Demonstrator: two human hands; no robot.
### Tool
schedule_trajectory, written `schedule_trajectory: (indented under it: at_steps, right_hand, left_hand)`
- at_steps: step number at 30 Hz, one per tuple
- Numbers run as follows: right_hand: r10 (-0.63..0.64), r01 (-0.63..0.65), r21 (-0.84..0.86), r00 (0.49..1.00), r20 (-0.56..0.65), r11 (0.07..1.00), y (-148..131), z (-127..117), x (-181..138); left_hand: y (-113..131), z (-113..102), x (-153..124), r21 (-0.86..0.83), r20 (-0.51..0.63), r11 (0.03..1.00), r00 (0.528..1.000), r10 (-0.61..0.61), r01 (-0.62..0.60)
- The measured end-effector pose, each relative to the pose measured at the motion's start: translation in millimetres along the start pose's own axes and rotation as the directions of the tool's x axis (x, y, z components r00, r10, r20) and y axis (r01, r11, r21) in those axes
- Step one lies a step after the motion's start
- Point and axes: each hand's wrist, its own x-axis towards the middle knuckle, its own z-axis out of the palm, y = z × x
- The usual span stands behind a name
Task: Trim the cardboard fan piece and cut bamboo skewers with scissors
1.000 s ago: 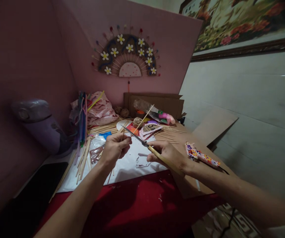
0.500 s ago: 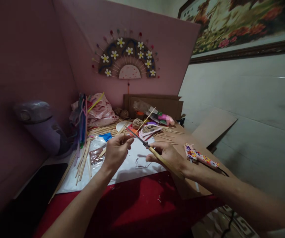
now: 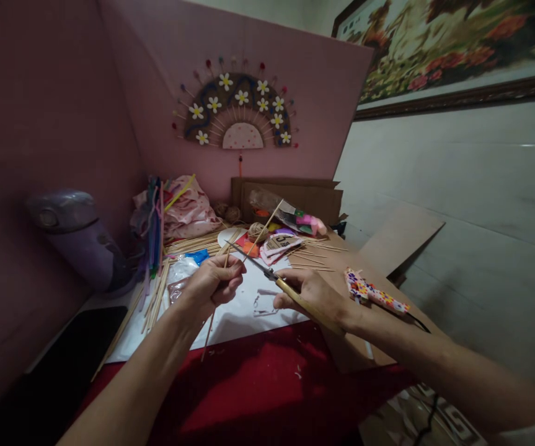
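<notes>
My left hand [image 3: 221, 282] is closed, pinching a thin wooden stick [image 3: 269, 222] that rises to the upper right from the fingertips. Below the same hand a length of stick [image 3: 208, 337] pokes down past the white sheet's edge; whether it is the same piece I cannot tell. In my right hand [image 3: 312, 291] is a pair of scissors [image 3: 290, 292] with yellowish handles and dark blades. The blades point up and left, crossing close to the stick just beyond my left fingertips. Whether they touch it is unclear.
Loose sticks [image 3: 156, 302] lie left on a white sheet [image 3: 243, 322] over red cloth [image 3: 248, 384]. Behind are twine [image 3: 256, 232], cardboard [image 3: 290, 195] and pipe cleaners [image 3: 155, 217]. A flower-patterned glue gun [image 3: 374, 294] with a cord rests right. A decorated fan [image 3: 242, 105] hangs on the pink panel.
My left hand has turned, and the upright stick has shifted slightly left. A stick end now shows below that hand. The scissors have moved slightly left, still in my right hand.
</notes>
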Motion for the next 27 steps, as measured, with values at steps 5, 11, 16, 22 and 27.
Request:
schedule_trajectory:
  at_steps: [5, 11, 16, 22, 27]
  right_hand:
    - [0.002, -0.003, -0.042, 1.0, -0.026, 0.999, 4.1, -1.0, 1.1]
    - [0.016, -0.026, -0.125, 0.997, -0.081, 0.992, 8.0, 0.3, 1.5]
    - [0.034, -0.041, -0.118, 0.998, -0.058, 0.992, 1.9, 2.6, 0.7]
    - [-0.012, 0.01, -0.097, 1.0, -0.017, 0.995, 1.8, 0.1, 1.1]
    - [-0.009, 0.008, -0.066, 1.0, -0.014, 0.998, 1.0, -2.0, 0.6]
  left_hand:
    - [-4.3, 4.4, 1.7, 0.024, -0.027, 0.998, 0.998, 0.055, -0.055]
    - [-14.2, 18.2, 4.3, 0.356, -0.199, 0.863, 0.874, 0.444, -0.358]
    - [-7.6, 11.6, 2.6, 0.253, -0.204, 0.941, 0.938, 0.281, -0.226]
    - [3.1, 0.4, 0.1, 0.003, -0.029, 1.0, 0.999, -0.03, 0.03]
    - [0.3, 1.9, 0.6, -0.014, 0.031, 0.999, 0.999, -0.034, 0.034]
